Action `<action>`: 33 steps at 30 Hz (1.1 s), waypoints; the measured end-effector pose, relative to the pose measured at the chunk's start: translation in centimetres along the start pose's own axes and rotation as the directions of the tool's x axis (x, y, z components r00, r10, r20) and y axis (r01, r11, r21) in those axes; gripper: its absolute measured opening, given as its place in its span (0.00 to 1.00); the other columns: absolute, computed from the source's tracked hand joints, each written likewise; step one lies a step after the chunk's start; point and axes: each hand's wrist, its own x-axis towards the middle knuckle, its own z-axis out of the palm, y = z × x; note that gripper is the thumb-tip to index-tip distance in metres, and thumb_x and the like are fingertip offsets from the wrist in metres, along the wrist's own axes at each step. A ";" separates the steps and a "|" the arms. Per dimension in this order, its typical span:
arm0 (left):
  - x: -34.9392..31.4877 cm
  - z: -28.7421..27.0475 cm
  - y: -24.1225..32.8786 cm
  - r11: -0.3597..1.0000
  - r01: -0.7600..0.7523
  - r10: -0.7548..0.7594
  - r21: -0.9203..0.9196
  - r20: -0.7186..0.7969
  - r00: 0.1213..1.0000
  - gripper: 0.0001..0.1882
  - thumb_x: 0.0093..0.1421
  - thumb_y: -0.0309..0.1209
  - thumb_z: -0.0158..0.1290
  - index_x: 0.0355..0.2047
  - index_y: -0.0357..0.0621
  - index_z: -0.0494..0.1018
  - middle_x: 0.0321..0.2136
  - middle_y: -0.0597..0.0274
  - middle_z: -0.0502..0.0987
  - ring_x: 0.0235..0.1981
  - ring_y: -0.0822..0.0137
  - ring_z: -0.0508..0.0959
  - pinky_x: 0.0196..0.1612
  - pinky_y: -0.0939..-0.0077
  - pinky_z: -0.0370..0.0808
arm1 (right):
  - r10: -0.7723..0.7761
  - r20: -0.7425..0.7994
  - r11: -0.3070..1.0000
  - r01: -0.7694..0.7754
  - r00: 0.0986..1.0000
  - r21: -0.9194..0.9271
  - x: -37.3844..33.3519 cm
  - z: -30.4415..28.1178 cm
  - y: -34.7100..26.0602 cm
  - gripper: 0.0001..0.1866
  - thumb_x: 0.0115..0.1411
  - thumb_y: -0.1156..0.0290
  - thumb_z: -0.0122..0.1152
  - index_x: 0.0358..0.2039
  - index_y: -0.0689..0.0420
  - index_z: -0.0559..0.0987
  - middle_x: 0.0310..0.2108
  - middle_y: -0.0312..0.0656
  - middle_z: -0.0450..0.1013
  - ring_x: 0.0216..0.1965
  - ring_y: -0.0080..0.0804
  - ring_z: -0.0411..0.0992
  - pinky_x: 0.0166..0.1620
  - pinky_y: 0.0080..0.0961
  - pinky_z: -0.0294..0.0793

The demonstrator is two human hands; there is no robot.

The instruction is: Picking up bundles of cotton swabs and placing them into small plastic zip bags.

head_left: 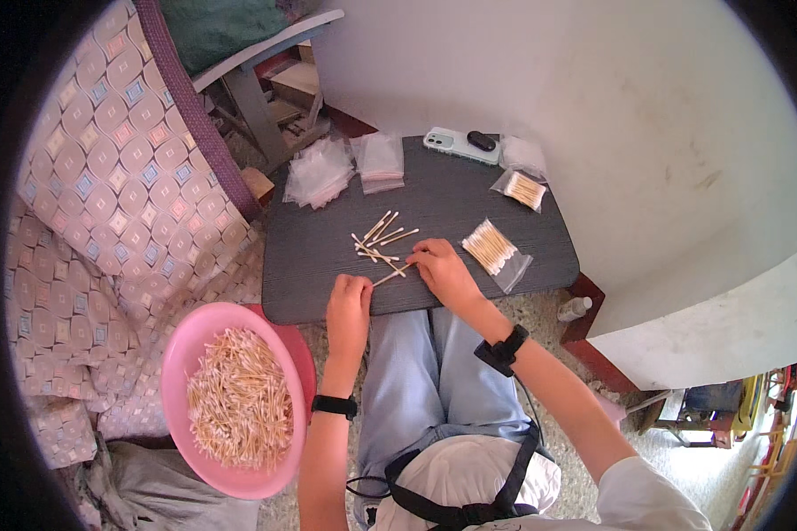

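Observation:
Near the front edge of the dark table (310, 257), a cotton swab (390, 277) stretches between my two hands. My left hand (350, 296) pinches its near-left end, and the fingers of my right hand (444, 276) close on the far-right end. Just beyond them lies a loose scatter of cotton swabs (383, 230), some crossing each other. To the right of my right hand is a clear bag (490, 247) filled with a row of swabs, its flap toward me. A second filled bag (523, 191) lies farther back on the right.
At the table's back left are two piles of clear plastic bags (319, 173) (381, 159). A phone (447, 142) with a small black object (481, 141) on it lies at the back edge. A pink basin (175, 398) of swabs stands left of my legs. A curved wall (611, 177) bounds the right.

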 end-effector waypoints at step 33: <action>1.2 2.0 1.3 0.894 0.141 -0.132 -0.426 0.050 0.990 0.07 0.52 0.23 0.58 0.33 0.38 0.77 0.35 0.59 0.74 0.35 0.59 0.75 0.41 0.67 0.72 | 0.011 -0.056 0.995 -0.005 0.998 0.103 -1.3 -1.3 -0.6 0.06 0.49 0.81 0.60 0.30 0.60 0.79 0.35 0.44 0.71 0.39 0.42 0.69 0.43 0.34 0.72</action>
